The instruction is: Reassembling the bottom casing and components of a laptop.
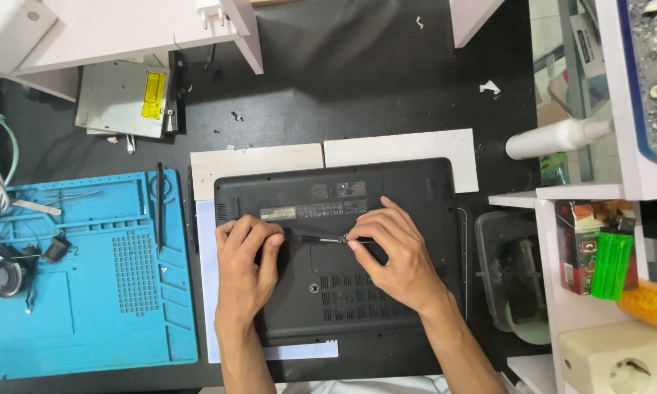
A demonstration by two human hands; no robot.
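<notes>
Black laptop, underside up, lies mid-worktop near your front edge. Your left hand and right hand each pinch one end of a thin screwdriver, lying left-right between them, both closed on it.

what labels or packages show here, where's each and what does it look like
Laptop labels: dark and grey rectangular stickers on the black laptop underside, above the left hand and right hand.
Yellow label: upright rectangle on the silver drive, top left.
Red carton: small box on the white shelf, right, behind a green lighter.
White bottle: lying on its side, upper right, no label visible.
</notes>
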